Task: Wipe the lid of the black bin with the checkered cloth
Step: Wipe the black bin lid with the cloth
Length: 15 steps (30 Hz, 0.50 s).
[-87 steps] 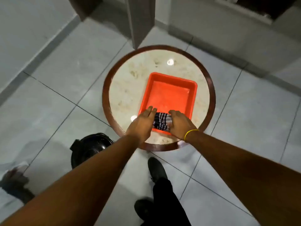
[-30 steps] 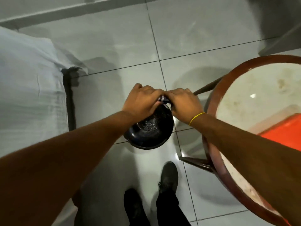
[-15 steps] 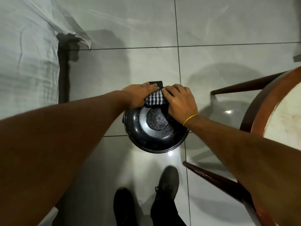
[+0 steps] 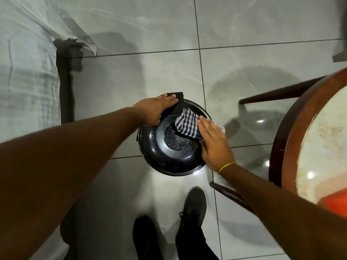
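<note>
A round black bin (image 4: 173, 147) is seen from directly above, standing on a pale grey tiled floor (image 4: 150, 34). Its glossy black lid (image 4: 159, 156) is closed, with a speckled circular recess at the centre and a flat black hinge tab (image 4: 177, 102) at the far edge. The left hand (image 4: 155, 109) is laid over the far left rim of the lid, its fingers (image 4: 170, 99) stretched out flat across the hinge tab, gripping nothing. The right hand (image 4: 212, 141) is pressed palm-down on the right side of the lid, its fingers (image 4: 205, 123) extended and held together on top of a black-and-white checkered cloth (image 4: 186, 124). The cloth is spread on the far right part of the lid, partly over the central recess, with its near edge hidden under the right hand. A thin yellow band (image 4: 226, 167) is worn on the right wrist. Two dark shoes (image 4: 193, 205) are seen on the floor just below the bin. To the right, part of a round worktop (image 4: 326, 143) with a dark wooden rim and pale marbled surface is visible, with wooden legs beneath it and the corner of an orange tray (image 4: 336, 201) resting on it. At the left, a bed covered in pale, wrinkled sheeting (image 4: 26, 72) is seen.
</note>
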Tool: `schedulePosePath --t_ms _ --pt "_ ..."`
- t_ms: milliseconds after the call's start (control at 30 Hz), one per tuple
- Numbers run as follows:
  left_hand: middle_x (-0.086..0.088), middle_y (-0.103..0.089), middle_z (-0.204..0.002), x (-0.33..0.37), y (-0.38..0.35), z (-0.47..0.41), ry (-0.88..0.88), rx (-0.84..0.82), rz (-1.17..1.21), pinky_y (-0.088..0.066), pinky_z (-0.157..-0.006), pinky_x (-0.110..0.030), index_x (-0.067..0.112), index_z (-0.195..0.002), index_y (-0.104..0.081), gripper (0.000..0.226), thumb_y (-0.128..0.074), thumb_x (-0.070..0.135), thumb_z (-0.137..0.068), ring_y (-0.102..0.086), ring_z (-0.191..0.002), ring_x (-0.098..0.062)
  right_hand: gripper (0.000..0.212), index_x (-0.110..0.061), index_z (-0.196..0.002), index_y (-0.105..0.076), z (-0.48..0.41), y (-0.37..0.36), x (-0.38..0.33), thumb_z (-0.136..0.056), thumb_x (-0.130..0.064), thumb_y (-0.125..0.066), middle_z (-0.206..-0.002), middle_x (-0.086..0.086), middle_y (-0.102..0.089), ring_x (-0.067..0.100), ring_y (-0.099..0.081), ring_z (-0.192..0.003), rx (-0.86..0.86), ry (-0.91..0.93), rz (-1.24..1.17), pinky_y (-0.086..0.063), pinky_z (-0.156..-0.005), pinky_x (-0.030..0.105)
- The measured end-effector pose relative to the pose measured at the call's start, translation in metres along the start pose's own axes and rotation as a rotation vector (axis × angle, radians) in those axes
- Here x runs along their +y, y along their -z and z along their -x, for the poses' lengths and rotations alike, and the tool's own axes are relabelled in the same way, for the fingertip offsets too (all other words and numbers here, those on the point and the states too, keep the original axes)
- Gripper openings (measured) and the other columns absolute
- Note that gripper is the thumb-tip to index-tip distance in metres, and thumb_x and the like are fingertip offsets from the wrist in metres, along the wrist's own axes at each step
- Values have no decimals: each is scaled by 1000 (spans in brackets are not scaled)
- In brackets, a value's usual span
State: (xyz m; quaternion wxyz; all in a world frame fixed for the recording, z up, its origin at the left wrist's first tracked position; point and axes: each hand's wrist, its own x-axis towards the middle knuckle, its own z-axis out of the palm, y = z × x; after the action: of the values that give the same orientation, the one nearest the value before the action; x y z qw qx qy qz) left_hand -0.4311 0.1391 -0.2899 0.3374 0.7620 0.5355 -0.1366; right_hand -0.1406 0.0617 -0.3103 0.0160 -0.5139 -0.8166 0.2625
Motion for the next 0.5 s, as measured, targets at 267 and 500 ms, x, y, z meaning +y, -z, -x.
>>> schedulePosePath --t_ms 267,500 --pt "13 -5 -174 -3 4 -1 -8 -40 -23 -43 -112 -41 36 -166 -11 97 -59 0 -89 -36 -152 -27 85 -18 -169 -4 84 -63 -55 -100 -4 -51 -179 -1 1 21 1 -166 93 -317 -150 -15 -132 56" --pt "15 -1 -174 -5 2 -2 -13 -27 -5 -45 -97 -35 37 -166 -11 96 -57 -2 -92 -54 -132 -29 103 -11 -168 -7 112 -95 -101 -85 10 -64 -179 7 -5 30 -6 -165 46 -313 31 -27 -130 54"
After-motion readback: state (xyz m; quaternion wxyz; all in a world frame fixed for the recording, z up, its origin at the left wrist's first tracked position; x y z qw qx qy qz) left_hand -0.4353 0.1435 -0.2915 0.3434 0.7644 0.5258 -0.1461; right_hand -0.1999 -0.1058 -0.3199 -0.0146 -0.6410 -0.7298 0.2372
